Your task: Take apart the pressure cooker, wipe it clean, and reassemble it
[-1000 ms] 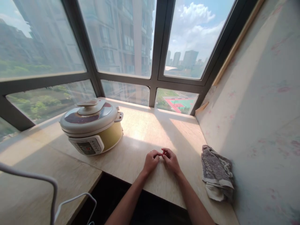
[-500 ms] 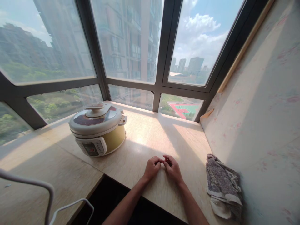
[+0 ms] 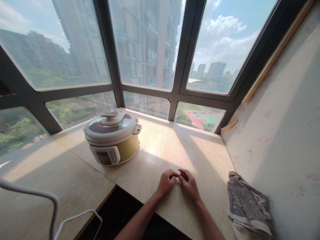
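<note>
My left hand (image 3: 167, 182) rests on the pale marble-look counter (image 3: 160, 156), fingers curled in, a ring on one finger. Beside it, my right hand (image 3: 189, 183) lies with curled fingers, its fingertips touching or nearly touching those of the left. Whether anything small is between the fingertips is too small to tell. Up and to the left of both hands stands a round cooker (image 3: 112, 138) with a closed lid, yellow-green sides and a control panel facing the front. Neither hand touches it.
A folded grey-brown towel (image 3: 247, 203) lies at the right by the papered wall (image 3: 282, 133). A pale cable (image 3: 37, 191) loops across the lower left. The counter has a dark cut-out (image 3: 117, 206) at its front. Framed windows (image 3: 147, 88) stand behind.
The view has turned slightly left, so the cooker, hands and towel appear farther right. Both hands keep their pose on the counter.
</note>
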A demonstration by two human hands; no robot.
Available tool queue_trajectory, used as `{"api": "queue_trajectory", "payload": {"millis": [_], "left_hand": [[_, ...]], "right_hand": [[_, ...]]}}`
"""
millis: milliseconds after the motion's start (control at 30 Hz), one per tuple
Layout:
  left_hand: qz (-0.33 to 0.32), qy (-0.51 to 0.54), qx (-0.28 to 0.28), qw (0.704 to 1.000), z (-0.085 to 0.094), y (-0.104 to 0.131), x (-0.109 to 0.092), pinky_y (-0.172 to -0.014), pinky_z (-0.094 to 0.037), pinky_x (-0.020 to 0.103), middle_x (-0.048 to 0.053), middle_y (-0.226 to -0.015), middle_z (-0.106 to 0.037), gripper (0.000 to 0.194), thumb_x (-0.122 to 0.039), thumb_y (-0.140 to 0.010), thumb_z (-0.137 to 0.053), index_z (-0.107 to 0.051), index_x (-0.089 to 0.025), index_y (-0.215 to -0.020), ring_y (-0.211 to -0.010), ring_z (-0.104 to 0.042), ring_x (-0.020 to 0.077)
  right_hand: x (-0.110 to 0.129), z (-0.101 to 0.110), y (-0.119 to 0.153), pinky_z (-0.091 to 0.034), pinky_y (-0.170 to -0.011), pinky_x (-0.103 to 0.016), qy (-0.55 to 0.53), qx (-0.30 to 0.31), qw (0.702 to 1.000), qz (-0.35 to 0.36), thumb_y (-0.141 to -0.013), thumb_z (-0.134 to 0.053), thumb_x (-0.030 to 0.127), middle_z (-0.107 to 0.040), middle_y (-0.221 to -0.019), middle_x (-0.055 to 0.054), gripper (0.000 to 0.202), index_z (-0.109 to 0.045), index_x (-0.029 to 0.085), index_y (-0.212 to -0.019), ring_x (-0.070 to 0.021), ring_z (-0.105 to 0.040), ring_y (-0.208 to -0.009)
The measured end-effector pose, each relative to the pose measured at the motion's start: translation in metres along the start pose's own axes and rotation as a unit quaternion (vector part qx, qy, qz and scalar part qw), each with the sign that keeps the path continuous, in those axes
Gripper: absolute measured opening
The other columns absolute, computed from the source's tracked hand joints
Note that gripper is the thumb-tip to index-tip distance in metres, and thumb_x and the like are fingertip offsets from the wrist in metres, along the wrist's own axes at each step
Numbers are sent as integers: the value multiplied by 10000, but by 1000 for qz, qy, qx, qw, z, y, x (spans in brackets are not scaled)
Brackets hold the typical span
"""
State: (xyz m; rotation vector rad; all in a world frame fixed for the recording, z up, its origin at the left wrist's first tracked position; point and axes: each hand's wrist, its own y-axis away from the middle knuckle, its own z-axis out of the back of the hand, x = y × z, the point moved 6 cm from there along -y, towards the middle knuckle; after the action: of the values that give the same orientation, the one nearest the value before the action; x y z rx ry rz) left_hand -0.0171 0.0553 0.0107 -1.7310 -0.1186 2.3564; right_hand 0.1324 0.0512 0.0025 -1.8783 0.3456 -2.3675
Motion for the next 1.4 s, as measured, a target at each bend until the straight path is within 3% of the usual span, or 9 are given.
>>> {"api": "queue_trajectory", "payload": {"millis": [433,733,1100,1400], "left_hand": [[-2,-29,-17,999,-3,-3,4,-781,-489,294,35,-838,-734,328,-43,-721,-482,-762,-170,-836,-798,-644,174],[24,-27,-35,999,-2,1,1,-792,-494,299,32,-811,-733,286,-47,-711,-489,-739,-171,-773,-790,-646,175],[29,-15,-52,998,-2,3,1,-815,-510,299,36,-853,-760,305,-30,-700,-525,-772,-168,-814,-823,-681,180],[33,-31,-34,998,-3,4,-2,-835,-511,307,40,-856,-765,334,-26,-705,-530,-792,-173,-851,-812,-674,179]], "right_hand": [[-2,-4,-3,-536,-700,-362,11,-19,1000,-7,-813,-578,367,-677,-814,-55,312,-708,171,-1019,-216,-629,-704],[-5,-6,-1,-540,-753,-379,9,6,1000,-17,-798,-563,353,-687,-856,-61,303,-703,188,-1010,-239,-654,-793],[-9,-3,0,-550,-710,-372,11,22,999,-34,-801,-621,468,-711,-836,-65,394,-702,175,-1051,-243,-668,-751],[-13,1,1,-545,-692,-362,45,28,998,-37,-790,-619,506,-714,-844,-65,454,-696,170,-1087,-239,-661,-744]]}}
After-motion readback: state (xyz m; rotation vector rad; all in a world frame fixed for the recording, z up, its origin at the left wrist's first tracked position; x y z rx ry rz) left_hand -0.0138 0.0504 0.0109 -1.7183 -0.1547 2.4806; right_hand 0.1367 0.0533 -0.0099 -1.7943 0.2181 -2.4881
